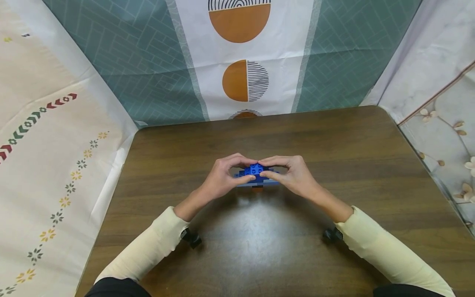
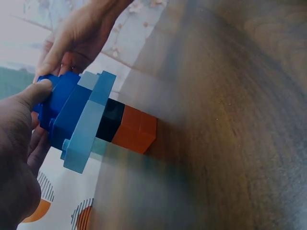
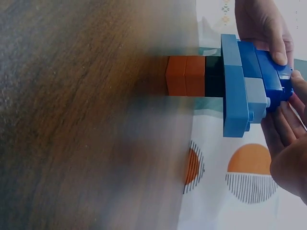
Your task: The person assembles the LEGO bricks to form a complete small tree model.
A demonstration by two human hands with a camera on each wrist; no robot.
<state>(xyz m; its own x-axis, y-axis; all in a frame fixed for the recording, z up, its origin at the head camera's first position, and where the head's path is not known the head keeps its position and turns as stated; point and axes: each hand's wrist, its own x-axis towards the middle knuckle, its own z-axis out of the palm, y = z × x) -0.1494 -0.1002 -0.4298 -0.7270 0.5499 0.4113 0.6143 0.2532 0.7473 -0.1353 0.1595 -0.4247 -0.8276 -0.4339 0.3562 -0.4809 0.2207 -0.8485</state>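
Observation:
A small stack of toy bricks (image 1: pixel 255 176) stands on the brown wooden table (image 1: pixel 334 140). An orange brick (image 2: pixel 135 129) sits at the bottom, a black brick (image 2: pixel 109 120) on it, then a wide light blue plate (image 2: pixel 88 122) and dark blue bricks (image 2: pixel 60 103) on top. My left hand (image 1: pixel 222 177) pinches the top dark blue brick from the left, thumb in front. My right hand (image 1: pixel 293 175) pinches the same brick from the right. In the right wrist view the orange brick (image 3: pixel 184 75) rests on the table and the right hand's fingers (image 3: pixel 280 120) wrap the dark blue top.
Patterned cloth walls surround the table: a teal and white one (image 1: pixel 237 62) with orange half circles behind, a cream one (image 1: pixel 44 136) at the left, a floral one (image 1: pixel 441 123) at the right. The table's back edge lies beyond the stack.

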